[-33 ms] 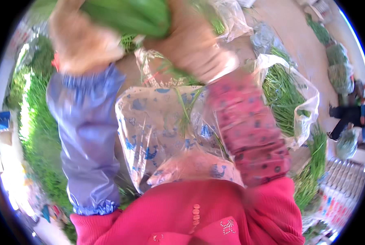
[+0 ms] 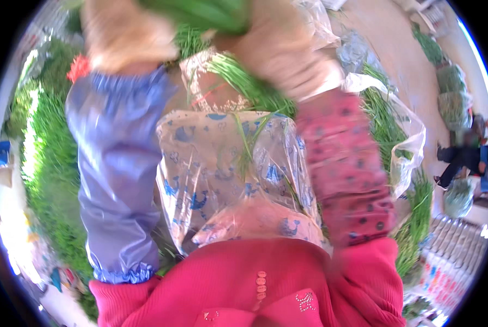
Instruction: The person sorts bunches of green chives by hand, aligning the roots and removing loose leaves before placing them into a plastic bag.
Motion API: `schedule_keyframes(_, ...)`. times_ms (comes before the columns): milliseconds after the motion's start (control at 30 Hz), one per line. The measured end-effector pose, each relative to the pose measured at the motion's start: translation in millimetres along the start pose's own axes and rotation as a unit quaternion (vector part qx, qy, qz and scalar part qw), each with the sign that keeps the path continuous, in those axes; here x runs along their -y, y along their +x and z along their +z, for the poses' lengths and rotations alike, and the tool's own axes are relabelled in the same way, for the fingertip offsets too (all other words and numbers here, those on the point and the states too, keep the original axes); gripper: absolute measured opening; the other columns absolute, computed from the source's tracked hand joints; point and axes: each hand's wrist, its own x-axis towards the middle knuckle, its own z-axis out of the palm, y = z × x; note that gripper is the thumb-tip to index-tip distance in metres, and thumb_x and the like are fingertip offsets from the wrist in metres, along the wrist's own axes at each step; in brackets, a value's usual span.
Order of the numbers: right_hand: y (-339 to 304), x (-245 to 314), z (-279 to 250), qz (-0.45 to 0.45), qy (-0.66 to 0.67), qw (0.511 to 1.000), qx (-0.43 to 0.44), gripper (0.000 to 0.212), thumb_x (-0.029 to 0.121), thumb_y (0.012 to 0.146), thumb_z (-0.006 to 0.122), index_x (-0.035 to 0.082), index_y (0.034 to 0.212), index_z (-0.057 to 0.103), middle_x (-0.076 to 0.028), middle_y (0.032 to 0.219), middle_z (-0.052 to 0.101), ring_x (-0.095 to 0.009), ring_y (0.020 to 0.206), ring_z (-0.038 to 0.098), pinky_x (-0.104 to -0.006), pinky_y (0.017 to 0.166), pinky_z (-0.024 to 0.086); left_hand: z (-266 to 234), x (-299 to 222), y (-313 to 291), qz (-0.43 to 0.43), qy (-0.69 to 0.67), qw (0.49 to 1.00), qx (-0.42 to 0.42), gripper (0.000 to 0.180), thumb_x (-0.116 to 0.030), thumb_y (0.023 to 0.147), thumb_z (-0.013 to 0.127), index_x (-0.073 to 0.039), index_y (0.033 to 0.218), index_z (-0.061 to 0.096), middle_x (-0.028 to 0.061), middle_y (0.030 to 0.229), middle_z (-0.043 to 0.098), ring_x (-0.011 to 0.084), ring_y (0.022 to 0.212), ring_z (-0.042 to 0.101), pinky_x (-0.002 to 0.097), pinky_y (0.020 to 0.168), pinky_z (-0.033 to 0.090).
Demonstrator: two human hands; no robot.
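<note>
High in the view, a bunch of green chives (image 2: 208,12) stretches between my two hands, its top cut off by the frame edge. My left hand (image 2: 127,35) grips its left end, and my right hand (image 2: 276,46) is closed around the right end; motion blurs the fingers of both. Beneath my right hand, more long green stalks (image 2: 249,82) lie by a pale patterned cloth or wrap (image 2: 197,73). A clear plastic apron or sheet with blue whale prints (image 2: 195,163) covers my lap, a few loose stalks on it.
A large heap of greens (image 2: 50,158) runs along my left, with a red thing (image 2: 79,68) at its far end. On the right stands a white plastic bag (image 2: 416,131) of stalks. Wrapped green bundles (image 2: 452,82) line the floor farther right, near a person's dark-clothed legs (image 2: 456,161).
Both hands have moved up and slightly right with the bunch of chives. More of the stalks and the patterned wrap below them now shows.
</note>
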Motion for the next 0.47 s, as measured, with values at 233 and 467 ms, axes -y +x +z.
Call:
schedule_keyframes(233,-18,-28,-90,0.233,-0.28,0.899,0.244,0.068,0.01,0.073,0.066,0.009,0.136,0.041,-0.02,0.109,0.066,-0.034,0.103,0.065,-0.0391,0.086,0.053,-17,138,2,-0.251,-0.315,0.914,-0.042,0.028,-0.019,0.088,0.068,-0.003,0.109,0.061,0.0136,0.103,0.068,0.0299,0.095,0.066,0.0446,0.089,0.053)
schedule_keyframes(467,-104,-96,-50,0.477,-0.22,0.797,0.299,0.093,0.018,0.071,0.072,0.014,0.15,0.024,-0.023,0.13,0.056,-0.035,0.126,0.052,-0.0424,0.103,0.042,-34,247,-66,-0.25,-0.16,0.914,-0.277,0.06,-0.011,0.083,0.068,-0.004,0.138,0.046,0.0172,0.118,0.065,0.0336,0.106,0.065,0.0486,0.089,0.055)
